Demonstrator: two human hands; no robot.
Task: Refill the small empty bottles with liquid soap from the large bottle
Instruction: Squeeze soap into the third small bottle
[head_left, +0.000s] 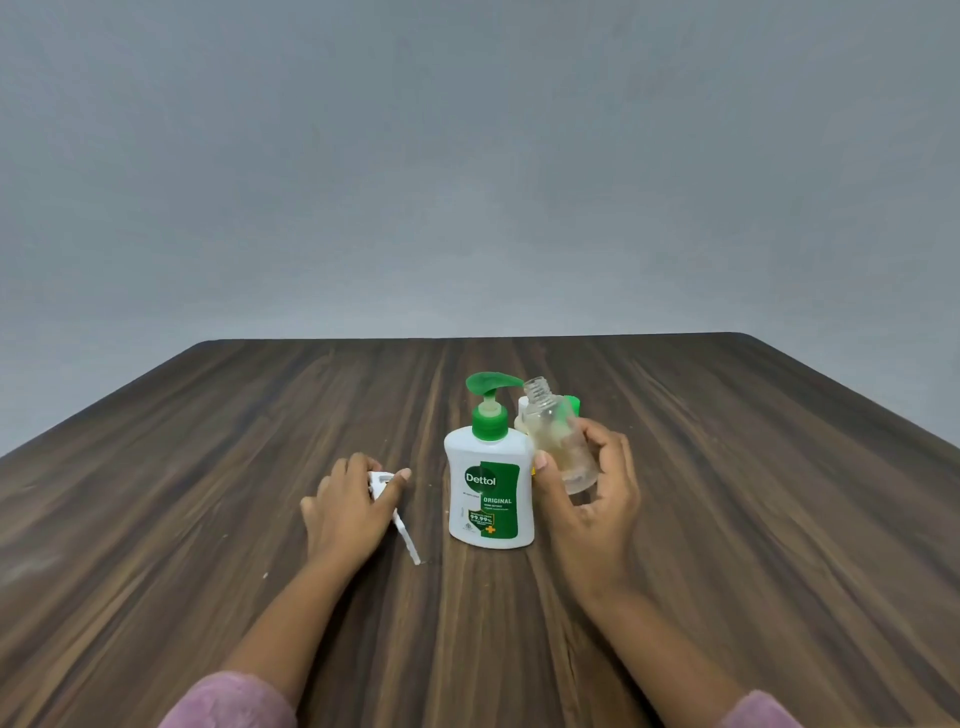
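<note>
A large white soap bottle (491, 493) with a green pump stands upright in the middle of the wooden table (208, 467). My right hand (592, 499) grips a small clear bottle (558, 436), uncapped and tilted left, with its open neck just under the pump's spout. My left hand (353, 506) rests on the table and holds a white pump cap (397, 514), whose dip tube points toward me. Behind the clear bottle, another small bottle (521, 415) with a pale body and something green (573, 402) are mostly hidden.
The table's far edge runs along a plain grey wall (467, 156). Pink sleeves (234, 701) show at the bottom of the view.
</note>
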